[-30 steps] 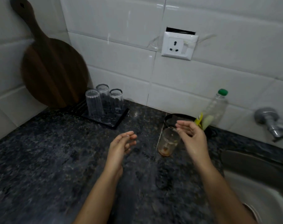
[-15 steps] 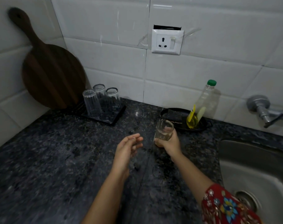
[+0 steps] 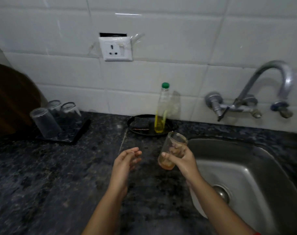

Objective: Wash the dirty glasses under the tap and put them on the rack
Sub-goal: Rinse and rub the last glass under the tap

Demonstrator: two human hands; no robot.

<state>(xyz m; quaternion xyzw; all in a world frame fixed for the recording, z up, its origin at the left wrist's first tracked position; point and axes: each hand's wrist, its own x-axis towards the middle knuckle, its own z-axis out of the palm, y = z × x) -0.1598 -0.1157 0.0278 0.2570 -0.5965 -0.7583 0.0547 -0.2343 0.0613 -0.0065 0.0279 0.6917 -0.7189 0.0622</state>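
Note:
My right hand (image 3: 182,161) grips a dirty glass (image 3: 174,146) with an orange residue at its bottom, held tilted above the counter beside the left rim of the steel sink (image 3: 246,168). My left hand (image 3: 125,162) hovers just left of it, empty, fingers loosely apart. The curved tap (image 3: 269,82) juts from the wall over the sink's back, with no water running. At the far left a black rack (image 3: 76,133) carries three clear glasses (image 3: 45,122) standing upside down.
A black tray (image 3: 139,128) by the wall holds a dark sponge and a green-capped bottle (image 3: 162,109) of yellow liquid. A wooden board (image 3: 10,99) leans on the left wall. A socket (image 3: 116,48) is on the tiles. Dark granite counter (image 3: 42,184) spreads left.
My right hand closed on the dirty glass, lifted it off the counter and carried it right, toward the sink. My view swung right, bringing tap and sink in.

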